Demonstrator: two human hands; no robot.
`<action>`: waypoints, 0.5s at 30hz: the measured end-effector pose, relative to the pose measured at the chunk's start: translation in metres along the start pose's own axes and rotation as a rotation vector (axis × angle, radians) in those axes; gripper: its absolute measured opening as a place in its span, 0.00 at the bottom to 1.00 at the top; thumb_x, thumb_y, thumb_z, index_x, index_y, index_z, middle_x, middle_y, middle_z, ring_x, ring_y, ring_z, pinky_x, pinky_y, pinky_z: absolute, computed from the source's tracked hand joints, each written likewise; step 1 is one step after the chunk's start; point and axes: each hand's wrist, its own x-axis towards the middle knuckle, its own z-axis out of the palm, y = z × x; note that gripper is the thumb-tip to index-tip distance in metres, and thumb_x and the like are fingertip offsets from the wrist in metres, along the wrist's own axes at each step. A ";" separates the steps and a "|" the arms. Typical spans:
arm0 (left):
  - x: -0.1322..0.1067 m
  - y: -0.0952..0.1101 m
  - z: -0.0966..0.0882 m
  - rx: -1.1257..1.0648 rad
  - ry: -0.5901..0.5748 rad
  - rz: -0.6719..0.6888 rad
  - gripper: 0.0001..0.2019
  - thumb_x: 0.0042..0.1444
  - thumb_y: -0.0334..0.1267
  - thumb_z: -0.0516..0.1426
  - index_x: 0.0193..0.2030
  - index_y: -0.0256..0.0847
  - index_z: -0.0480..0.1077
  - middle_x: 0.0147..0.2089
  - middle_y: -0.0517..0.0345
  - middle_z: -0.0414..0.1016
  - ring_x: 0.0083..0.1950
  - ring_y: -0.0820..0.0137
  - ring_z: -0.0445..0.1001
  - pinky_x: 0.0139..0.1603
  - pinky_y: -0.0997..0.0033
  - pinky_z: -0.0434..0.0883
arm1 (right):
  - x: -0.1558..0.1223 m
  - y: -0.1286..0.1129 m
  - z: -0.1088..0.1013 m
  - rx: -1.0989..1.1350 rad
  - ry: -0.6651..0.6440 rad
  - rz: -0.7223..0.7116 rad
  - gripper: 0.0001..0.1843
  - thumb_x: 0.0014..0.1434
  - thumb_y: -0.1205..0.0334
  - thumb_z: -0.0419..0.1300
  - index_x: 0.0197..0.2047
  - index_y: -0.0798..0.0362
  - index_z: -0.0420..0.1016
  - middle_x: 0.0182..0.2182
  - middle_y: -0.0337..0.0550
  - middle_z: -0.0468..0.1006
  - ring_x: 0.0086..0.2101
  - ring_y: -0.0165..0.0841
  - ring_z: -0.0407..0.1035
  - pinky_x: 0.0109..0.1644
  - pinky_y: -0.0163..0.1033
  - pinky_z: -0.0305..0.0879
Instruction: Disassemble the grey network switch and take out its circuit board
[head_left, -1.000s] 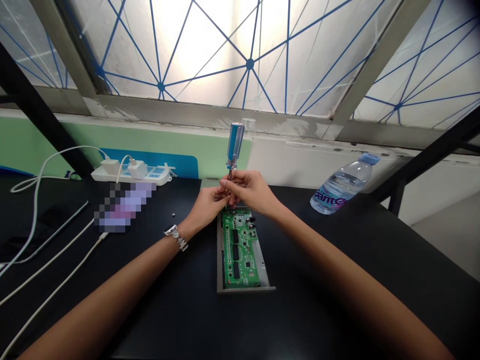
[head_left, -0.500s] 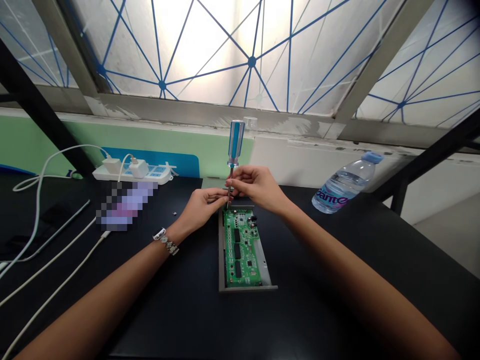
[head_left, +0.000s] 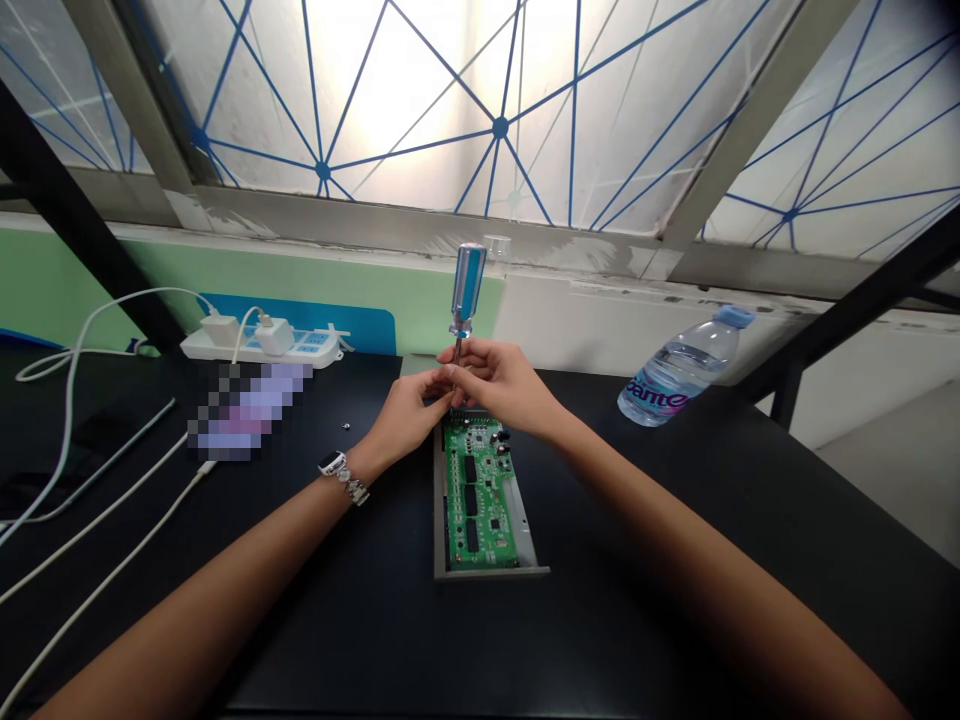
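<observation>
My right hand (head_left: pixel 506 385) pinches the metal shaft of a screwdriver (head_left: pixel 468 285) between thumb and fingers. The screwdriver stands nearly upright, its clear and blue handle above the hand. Its tip is hidden behind my fingers at the far left corner of a green circuit board (head_left: pixel 484 500). The board lies in a shallow grey metal tray (head_left: pixel 487 576) on the black table. My left hand (head_left: pixel 409 412) has its thumb and fingers closed together beside the lower shaft, close to that corner. What its fingertips hold is hidden.
A small screw-like metal piece (head_left: pixel 346 427) lies to the left. A power strip (head_left: pixel 300 347) with white plugs and cables stands at the back left, near a pixelated object (head_left: pixel 251 410). A water bottle (head_left: pixel 679 370) leans at right. A window is behind the table.
My left hand has moved slightly right, and its fingers now overlap with the right hand's at the shaft. The screwdriver handle has turned a little. The view has shifted slightly.
</observation>
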 end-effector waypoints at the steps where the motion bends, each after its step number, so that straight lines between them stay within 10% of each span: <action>1: 0.000 0.000 0.001 -0.008 0.000 0.004 0.12 0.63 0.44 0.62 0.37 0.37 0.78 0.39 0.51 0.83 0.44 0.61 0.81 0.50 0.64 0.76 | 0.000 0.000 0.001 -0.003 0.002 -0.002 0.12 0.64 0.57 0.64 0.46 0.56 0.76 0.34 0.42 0.79 0.29 0.29 0.75 0.37 0.37 0.75; 15: -0.005 0.013 -0.006 -0.036 -0.012 -0.103 0.14 0.59 0.45 0.65 0.45 0.37 0.82 0.42 0.48 0.86 0.45 0.57 0.85 0.51 0.59 0.80 | 0.005 0.006 -0.010 -0.037 0.147 -0.008 0.13 0.59 0.53 0.68 0.33 0.54 0.74 0.28 0.41 0.78 0.29 0.34 0.78 0.32 0.38 0.72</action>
